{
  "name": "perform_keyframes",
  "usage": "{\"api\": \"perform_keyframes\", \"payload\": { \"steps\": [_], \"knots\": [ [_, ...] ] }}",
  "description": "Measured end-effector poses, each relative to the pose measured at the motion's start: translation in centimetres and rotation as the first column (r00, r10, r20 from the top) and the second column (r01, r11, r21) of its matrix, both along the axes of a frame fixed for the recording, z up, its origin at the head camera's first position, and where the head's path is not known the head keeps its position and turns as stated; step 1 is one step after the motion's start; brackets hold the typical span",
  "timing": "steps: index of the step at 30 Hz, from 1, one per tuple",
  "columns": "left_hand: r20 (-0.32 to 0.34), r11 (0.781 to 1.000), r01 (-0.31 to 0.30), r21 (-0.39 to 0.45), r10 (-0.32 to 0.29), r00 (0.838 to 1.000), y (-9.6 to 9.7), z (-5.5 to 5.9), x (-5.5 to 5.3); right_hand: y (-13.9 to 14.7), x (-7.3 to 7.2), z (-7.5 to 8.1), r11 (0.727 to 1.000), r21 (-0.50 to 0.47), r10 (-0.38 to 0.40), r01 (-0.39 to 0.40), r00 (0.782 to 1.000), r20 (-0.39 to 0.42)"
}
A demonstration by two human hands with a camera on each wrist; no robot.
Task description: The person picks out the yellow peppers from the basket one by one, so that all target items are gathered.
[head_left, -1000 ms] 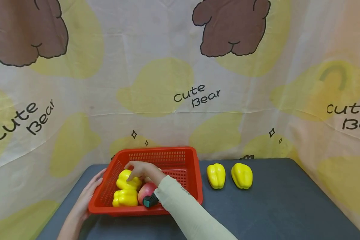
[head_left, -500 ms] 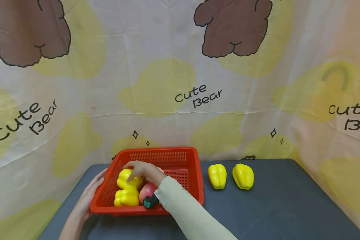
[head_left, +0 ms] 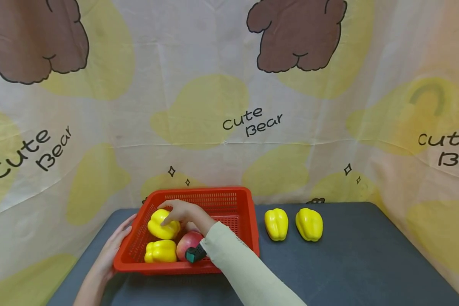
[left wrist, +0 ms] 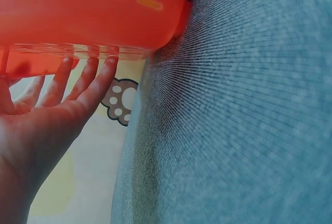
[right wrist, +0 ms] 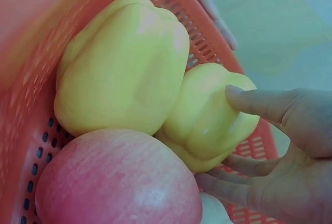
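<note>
My right hand (head_left: pixel 184 211) grips a yellow bell pepper (right wrist: pixel 210 112) inside the red basket (head_left: pixel 241 190), thumb on one side and fingers curled beneath in the right wrist view. A second yellow bell pepper (head_left: pixel 160 251) lies in the near left corner of the basket. Beside it is a pinkish-red apple (right wrist: pixel 119 180), and a pale round thing (right wrist: pixel 213 209) shows partly behind the apple. On the basket's left side rests my left hand (left wrist: pixel 54 115), its fingers extended and their tips against the red plastic.
Two more yellow bell peppers, a left one (head_left: pixel 276 224) and a right one (head_left: pixel 309 225), lie on the dark grey table (head_left: pixel 352 263) right of the basket. A printed cloth (head_left: pixel 199 106) hangs behind the table.
The gripped bell pepper has risen slightly and tilted in my right hand, and the right forearm has shifted a little right. My left hand keeps its place at the basket.
</note>
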State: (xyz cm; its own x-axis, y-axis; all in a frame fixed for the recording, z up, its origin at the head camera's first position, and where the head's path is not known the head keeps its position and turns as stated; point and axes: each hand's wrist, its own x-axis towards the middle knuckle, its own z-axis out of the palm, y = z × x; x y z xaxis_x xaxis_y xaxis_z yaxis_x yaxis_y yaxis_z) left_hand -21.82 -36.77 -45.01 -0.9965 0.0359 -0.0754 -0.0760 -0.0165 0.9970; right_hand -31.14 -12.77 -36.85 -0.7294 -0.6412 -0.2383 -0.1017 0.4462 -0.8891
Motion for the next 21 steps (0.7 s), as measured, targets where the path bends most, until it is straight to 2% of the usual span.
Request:
{"api": "perform_keyframes", "payload": {
  "steps": [7, 21],
  "knots": [
    [0.005, 1.000, -0.002, -0.003, 0.002, 1.000, 0.0, 0.1, 0.0, 0.2, -0.4, 0.3, 0.999, 0.045, 0.030, -0.027, 0.998, -0.064],
    [-0.006, 1.000, 0.000, -0.001, 0.000, 1.000, 0.1, 0.2, 0.1, 1.0, -0.2, 1.0, 0.998, 0.014, 0.065, -0.064, 0.995, -0.072]
  ]
}}
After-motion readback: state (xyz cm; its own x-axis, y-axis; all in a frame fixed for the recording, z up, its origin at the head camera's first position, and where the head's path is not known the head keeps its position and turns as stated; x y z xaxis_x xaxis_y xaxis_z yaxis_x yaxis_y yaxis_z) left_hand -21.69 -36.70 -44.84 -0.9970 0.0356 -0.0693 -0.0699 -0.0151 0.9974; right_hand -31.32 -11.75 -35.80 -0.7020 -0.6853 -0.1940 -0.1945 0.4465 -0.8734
